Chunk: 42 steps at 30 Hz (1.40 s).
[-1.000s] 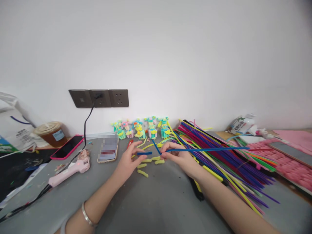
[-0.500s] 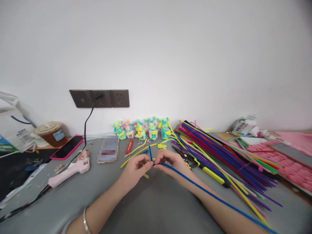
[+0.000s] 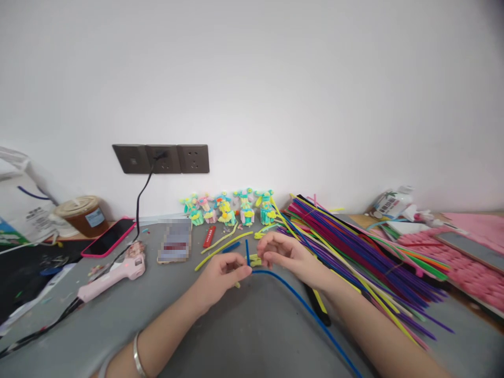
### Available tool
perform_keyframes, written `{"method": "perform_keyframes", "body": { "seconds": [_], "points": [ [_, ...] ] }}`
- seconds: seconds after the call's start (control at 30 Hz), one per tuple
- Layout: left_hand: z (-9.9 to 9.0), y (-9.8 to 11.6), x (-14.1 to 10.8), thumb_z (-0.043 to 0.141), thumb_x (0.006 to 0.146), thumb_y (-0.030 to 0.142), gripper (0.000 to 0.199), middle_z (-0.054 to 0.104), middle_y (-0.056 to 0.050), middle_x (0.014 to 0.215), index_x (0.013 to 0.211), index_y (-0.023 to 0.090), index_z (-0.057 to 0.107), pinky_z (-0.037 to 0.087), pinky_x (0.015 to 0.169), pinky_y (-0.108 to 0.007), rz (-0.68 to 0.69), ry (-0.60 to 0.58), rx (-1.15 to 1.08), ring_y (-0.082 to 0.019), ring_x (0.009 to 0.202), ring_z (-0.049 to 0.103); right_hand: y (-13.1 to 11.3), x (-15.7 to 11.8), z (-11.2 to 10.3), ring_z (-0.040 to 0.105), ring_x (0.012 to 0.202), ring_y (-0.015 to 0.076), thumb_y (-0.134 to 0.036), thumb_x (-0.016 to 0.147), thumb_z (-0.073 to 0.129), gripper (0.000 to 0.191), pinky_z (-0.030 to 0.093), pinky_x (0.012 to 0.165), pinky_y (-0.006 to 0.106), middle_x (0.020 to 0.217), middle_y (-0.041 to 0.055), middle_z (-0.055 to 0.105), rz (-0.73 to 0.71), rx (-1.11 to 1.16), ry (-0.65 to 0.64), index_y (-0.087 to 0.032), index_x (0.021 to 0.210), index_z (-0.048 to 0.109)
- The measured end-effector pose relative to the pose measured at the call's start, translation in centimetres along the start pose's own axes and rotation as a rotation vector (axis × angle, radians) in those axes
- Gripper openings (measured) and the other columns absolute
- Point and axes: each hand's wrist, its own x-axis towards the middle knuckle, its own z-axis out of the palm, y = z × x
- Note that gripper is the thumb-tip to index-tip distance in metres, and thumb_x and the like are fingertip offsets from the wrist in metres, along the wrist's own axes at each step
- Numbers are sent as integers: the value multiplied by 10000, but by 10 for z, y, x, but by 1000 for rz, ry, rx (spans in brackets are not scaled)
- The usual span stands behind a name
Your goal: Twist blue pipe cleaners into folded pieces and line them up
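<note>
My left hand (image 3: 223, 275) pinches a blue pipe cleaner (image 3: 301, 299) between thumb and forefinger. Its short end stands upright at the fingertips, and the long end curves off to the right and down over the table. Just right of that pinch, my right hand (image 3: 287, 254) is raised with its fingers curled but apart, holding nothing. Under my right wrist lie wire pliers with black and yellow handles (image 3: 318, 310), partly hidden by the arm. Behind the hands are a short blue piece (image 3: 231, 247) and yellow-green pipe cleaner lengths (image 3: 225, 243).
Several small pastel figures (image 3: 246, 207) stand along the wall. A thick bundle of coloured pipe cleaners (image 3: 354, 257) spreads on the right. On the left are a pink glue gun (image 3: 112, 278) with its cord, a phone in a pink case (image 3: 108, 239) and a lidded drink cup (image 3: 84, 216).
My right hand has let go of the blue pipe cleaner and moved up and right. The long blue end has dropped from my right forearm toward the table. The pliers' handles have shifted toward me.
</note>
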Motion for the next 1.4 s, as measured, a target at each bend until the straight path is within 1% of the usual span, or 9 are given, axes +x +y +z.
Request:
{"method": "perform_keyframes", "body": {
  "seconds": [0.17,0.33,0.5,0.63,0.8,0.93,1.1,1.2,1.4],
  "points": [
    [-2,-3,3,682,756,478,351,391,68,574,698,150,572,222,489,-201,-53,123,-103,-63,513,293,6,-3,1,628,786,123,-258,772,754,233,517,692,235,884,15,632,86,8,-64,-190,958,631],
    [-1,-4,4,690,734,505,374,399,68,571,683,157,565,215,476,-203,-61,137,-122,-64,499,291,7,-2,6,641,712,129,-298,754,764,214,522,652,242,784,14,659,56,-8,5,-171,881,648],
    [2,1,0,672,766,468,327,451,53,586,676,159,616,272,509,-210,-17,18,18,-78,524,339,3,1,11,611,624,119,-358,740,766,227,516,628,246,679,-9,640,47,-1,60,-171,790,648],
    [4,5,-3,683,752,455,312,545,19,663,669,155,655,289,518,-220,-13,-75,55,-84,535,386,2,2,10,599,640,108,-338,724,781,193,515,619,237,800,10,656,18,48,66,-173,769,691],
    [2,6,-4,691,744,451,313,515,21,627,672,147,665,253,480,-222,-80,-178,39,-78,506,364,1,0,4,634,702,132,-285,691,808,128,522,640,251,845,34,702,41,60,32,-186,720,732],
    [-1,9,-5,701,742,415,287,569,10,623,659,144,654,268,472,-221,-115,-257,23,-73,492,385,0,-1,5,645,710,139,-260,674,818,110,526,646,253,822,28,707,66,52,35,-191,705,738],
    [-5,15,-6,694,753,404,291,624,-7,653,651,138,633,306,489,-210,-186,-291,10,-65,491,429,0,0,8,616,680,126,-283,690,809,127,505,628,241,782,13,679,36,30,31,-185,718,734],
    [-5,14,-6,680,764,425,308,641,-17,663,667,137,628,330,483,-205,-188,-264,-19,-70,491,460,2,1,8,604,664,129,-302,699,803,145,499,621,249,757,16,670,5,-8,74,-180,705,726],
    [4,5,-6,731,725,393,280,738,-68,794,857,153,678,464,553,-230,-44,-58,54,-162,651,660,8,3,10,630,725,155,-317,685,808,136,517,658,263,747,20,687,-96,-8,261,-209,707,728]
  ]
}}
